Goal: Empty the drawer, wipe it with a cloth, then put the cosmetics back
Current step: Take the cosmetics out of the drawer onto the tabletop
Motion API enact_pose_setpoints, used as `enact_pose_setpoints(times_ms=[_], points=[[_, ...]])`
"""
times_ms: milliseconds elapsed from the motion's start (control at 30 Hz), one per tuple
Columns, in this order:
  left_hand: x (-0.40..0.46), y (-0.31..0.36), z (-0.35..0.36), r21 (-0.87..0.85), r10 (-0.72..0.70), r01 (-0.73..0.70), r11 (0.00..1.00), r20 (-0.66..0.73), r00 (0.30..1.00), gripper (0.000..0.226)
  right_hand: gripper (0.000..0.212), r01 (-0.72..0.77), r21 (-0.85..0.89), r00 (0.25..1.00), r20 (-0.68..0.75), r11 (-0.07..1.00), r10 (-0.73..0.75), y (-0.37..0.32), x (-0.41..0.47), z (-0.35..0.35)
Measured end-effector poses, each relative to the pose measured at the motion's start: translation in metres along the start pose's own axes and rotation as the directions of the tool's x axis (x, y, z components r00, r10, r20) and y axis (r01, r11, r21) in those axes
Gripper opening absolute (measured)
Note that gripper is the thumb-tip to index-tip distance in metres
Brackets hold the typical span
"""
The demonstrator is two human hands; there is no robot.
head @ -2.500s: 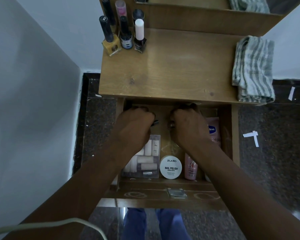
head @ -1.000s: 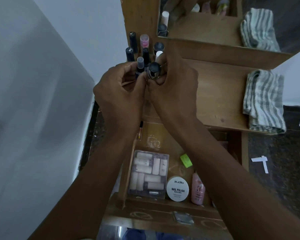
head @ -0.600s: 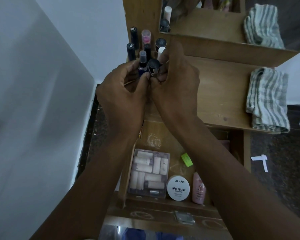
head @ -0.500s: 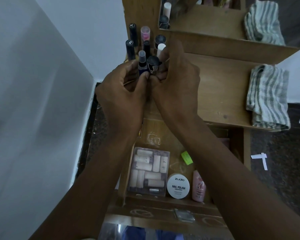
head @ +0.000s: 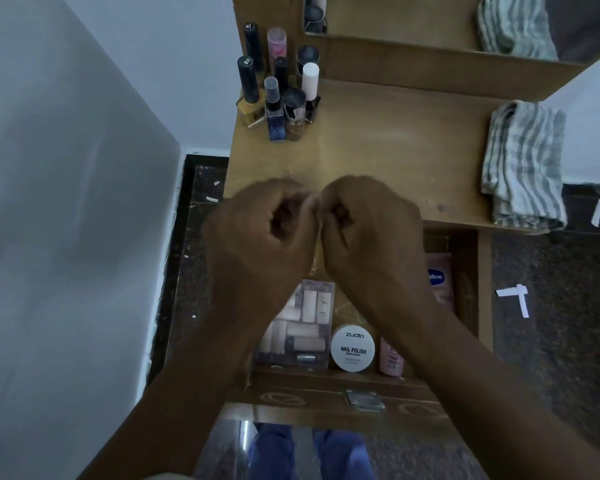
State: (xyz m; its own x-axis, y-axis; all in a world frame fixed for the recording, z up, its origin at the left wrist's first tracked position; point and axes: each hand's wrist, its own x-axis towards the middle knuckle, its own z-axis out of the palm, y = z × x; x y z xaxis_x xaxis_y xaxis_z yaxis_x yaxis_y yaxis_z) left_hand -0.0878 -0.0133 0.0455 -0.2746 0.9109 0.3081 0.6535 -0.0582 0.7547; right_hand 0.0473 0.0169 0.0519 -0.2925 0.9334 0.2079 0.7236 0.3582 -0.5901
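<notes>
The wooden drawer [head: 326,400] stands pulled out under the tabletop [head: 395,143]. In it lie a clear box of small tubes [head: 305,327], a white round nail polish tub [head: 352,348], a small pink bottle [head: 390,362] and a pink tube [head: 439,278]. Several nail polish bottles [head: 281,88] stand at the tabletop's back left corner, with a blue bottle [head: 274,123] and a brown one [head: 294,116] at the front. My left hand [head: 260,233] and my right hand [head: 371,230] hover side by side over the drawer's back, fingers curled, nothing in them.
A folded grey striped cloth [head: 523,164] lies on the right end of the tabletop. A mirror [head: 430,19] stands behind it. A grey wall [head: 66,202] is close on the left. Dark stone floor with white tape marks [head: 515,296] lies to the right.
Both hands lifted two small bottles out of the drawer, set them down beside the nail polish group, let go and drew back toward the drawer.
</notes>
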Motion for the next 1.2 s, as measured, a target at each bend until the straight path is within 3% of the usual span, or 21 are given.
enact_pose_setpoints(times_ms=[167,300,433,633,967,1200], points=[[-0.026,-0.013,0.01,0.261,-0.018,-0.078,0.962,0.347,0.938,0.025,0.011,-0.124,-0.208,0.979,0.135,0.97,0.154,0.033,-0.045,0.01],[-0.029,-0.01,0.018,0.516,-0.146,-0.12,0.848,0.445,0.883,0.015,0.008,-0.247,-0.364,0.942,0.126,0.898,0.31,0.048,-0.053,0.001],[-0.024,-0.011,0.026,0.6,-0.28,-0.063,0.797,0.46,0.842,0.006,0.016,-0.324,-0.517,0.904,0.078,0.792,0.421,0.062,-0.045,-0.003],[-0.023,-0.011,0.038,0.608,-0.315,-0.024,0.794,0.444,0.839,0.009,0.013,-0.371,-0.62,0.871,0.027,0.692,0.491,0.072,-0.035,0.001],[-0.031,-0.022,0.047,0.581,-0.279,0.003,0.814,0.386,0.88,0.016,0.01,-0.297,-0.574,0.906,0.084,0.763,0.415,0.056,-0.032,0.018],[-0.03,-0.029,0.054,0.603,-0.286,0.005,0.798,0.371,0.884,0.013,0.027,-0.223,-0.548,0.923,0.147,0.806,0.355,0.061,-0.032,0.029]])
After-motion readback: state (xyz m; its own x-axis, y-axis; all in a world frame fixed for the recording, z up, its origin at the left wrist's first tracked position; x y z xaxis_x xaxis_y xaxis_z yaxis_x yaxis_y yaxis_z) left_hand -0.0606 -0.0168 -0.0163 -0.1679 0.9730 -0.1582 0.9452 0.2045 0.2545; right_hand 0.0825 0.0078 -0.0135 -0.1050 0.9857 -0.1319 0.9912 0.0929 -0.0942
